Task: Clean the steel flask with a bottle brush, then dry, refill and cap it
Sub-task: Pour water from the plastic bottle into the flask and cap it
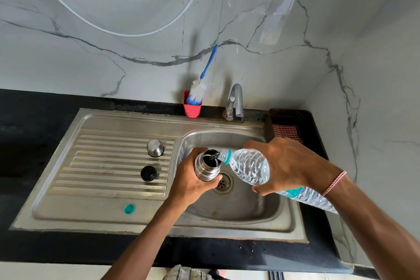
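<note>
My left hand (193,183) grips the open steel flask (208,166) and holds it upright over the sink basin (238,209). My right hand (288,166) holds a clear plastic water bottle (250,168) tilted, its mouth at the flask's opening, and water runs into the flask. The flask's steel cup lid (155,148) and its black stopper (148,173) stand on the ribbed drainboard (109,166). A teal bottle cap (129,208) lies near the drainboard's front edge. The blue-handled bottle brush (200,89) stands in a red holder (192,108) behind the sink.
A chrome tap (235,102) rises behind the basin, and the drain (223,183) sits below the flask. A dark basket with a red checked cloth (285,129) is at the back right. Black countertop (34,143) surrounds the sink, with a marble wall behind.
</note>
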Motion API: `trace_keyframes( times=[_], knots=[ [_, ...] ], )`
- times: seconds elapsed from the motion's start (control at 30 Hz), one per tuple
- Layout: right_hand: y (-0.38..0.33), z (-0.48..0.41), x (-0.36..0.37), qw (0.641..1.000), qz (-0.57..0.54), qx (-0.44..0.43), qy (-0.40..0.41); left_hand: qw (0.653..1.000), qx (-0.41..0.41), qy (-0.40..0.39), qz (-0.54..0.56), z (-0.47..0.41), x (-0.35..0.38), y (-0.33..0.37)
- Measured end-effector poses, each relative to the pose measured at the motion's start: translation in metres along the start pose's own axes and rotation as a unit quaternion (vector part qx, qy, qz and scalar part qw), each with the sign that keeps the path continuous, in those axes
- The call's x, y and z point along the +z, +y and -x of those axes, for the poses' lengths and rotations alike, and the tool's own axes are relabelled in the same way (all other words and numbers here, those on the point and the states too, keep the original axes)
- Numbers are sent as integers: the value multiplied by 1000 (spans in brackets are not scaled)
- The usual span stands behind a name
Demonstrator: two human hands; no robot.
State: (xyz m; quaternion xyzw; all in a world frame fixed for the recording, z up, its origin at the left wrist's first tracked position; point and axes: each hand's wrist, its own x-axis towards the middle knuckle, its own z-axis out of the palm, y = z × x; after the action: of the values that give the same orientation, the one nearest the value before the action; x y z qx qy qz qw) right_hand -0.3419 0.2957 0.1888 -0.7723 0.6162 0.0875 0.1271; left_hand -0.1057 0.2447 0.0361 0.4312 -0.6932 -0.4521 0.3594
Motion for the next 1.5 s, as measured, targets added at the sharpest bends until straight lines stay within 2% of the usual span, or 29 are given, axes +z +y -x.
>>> trace_keyframes(
  times=[1.5],
  knots=[
    [-24,-9,-14,999,35,16,18,999,22,1,24,-11,-24,-4]
  ],
)
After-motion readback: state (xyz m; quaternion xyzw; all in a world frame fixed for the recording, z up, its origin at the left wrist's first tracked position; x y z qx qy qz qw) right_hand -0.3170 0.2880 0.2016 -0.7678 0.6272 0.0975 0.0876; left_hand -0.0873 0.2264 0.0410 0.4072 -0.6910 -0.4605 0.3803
